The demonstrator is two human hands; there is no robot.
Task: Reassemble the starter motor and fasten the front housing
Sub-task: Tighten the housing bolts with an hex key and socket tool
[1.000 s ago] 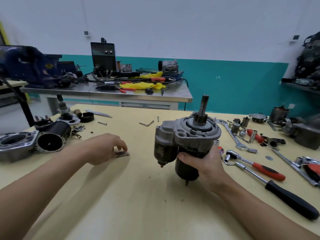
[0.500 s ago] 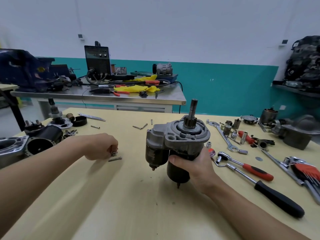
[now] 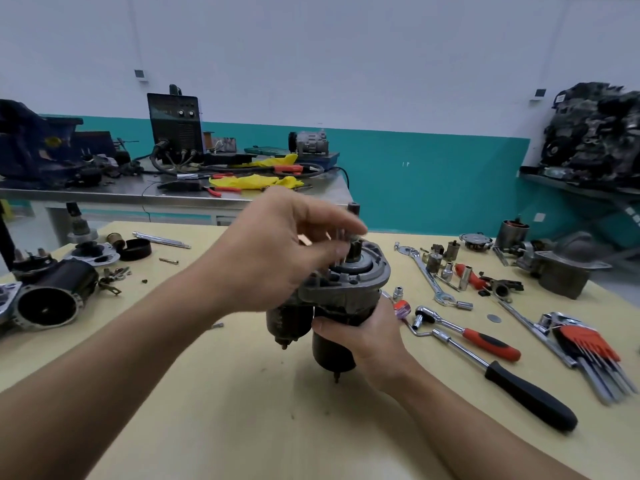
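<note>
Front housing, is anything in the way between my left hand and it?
Nothing visible. The left hand hovers right over the front housing, fingertips beside the shaft; the right hand grips the motor below. Blur hides whatever the fingers hold.

Teal-banded white wall (image 3: pixel 346 64), steel bench (image 3: pixel 104 195)

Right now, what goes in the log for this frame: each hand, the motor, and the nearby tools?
left hand: fingertips pinched together just above the front housing; anything held is too blurred to tell
right hand: grips the starter motor around its dark body
starter motor: upright, shaft pointing up
tools: ratchet and hex key set lie on the table to the right, untouched
</note>
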